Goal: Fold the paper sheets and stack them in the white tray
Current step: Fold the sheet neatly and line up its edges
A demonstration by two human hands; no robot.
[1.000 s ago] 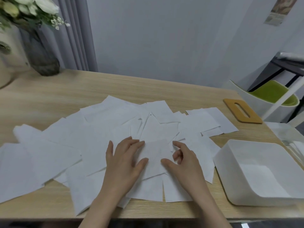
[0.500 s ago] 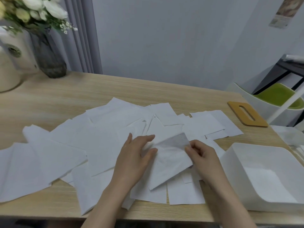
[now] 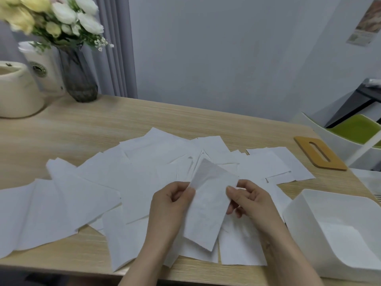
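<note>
Head view: both hands are raised over the near edge of the worktop (image 3: 86,129), with one paper sheet (image 3: 208,205) held between them. Left hand (image 3: 171,205) pinches the sheet's left edge, fingers curled; right hand (image 3: 250,201) pinches its right edge, thumb on the front face. The sheet hangs lifted, its top portion bent over. Loose sheets (image 3: 115,182) lie spread and overlapping across the worktop's middle, under and beyond the hands. White tray (image 3: 305,219) sits at the near right corner, just right of the right hand, with paper lying in its bottom.
</note>
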